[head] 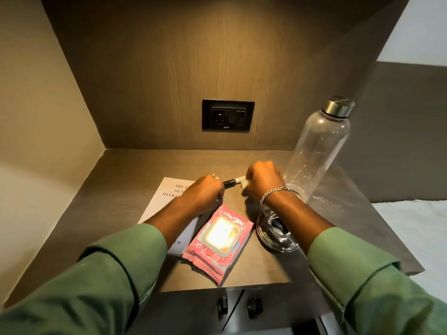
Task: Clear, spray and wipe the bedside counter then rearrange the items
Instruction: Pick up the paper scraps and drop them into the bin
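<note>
On wood-grain counter [254,269]: wipes pack [217,240], bottle [316,151].

The bedside counter [125,201] under my arms carries a printed sheet of paper [167,189] at left and a pink wipes pack [217,240] just beside it. At right stand a clear bottle [316,151] and an upturned glass [275,233].

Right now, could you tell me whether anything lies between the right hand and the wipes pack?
Nothing visible blocks it. The wipes pack lies uncovered on the counter, just nearer than the right hand. The glass ashtray sits beside it under the right forearm, but both hands are busy with a dark pen-like item.
</note>
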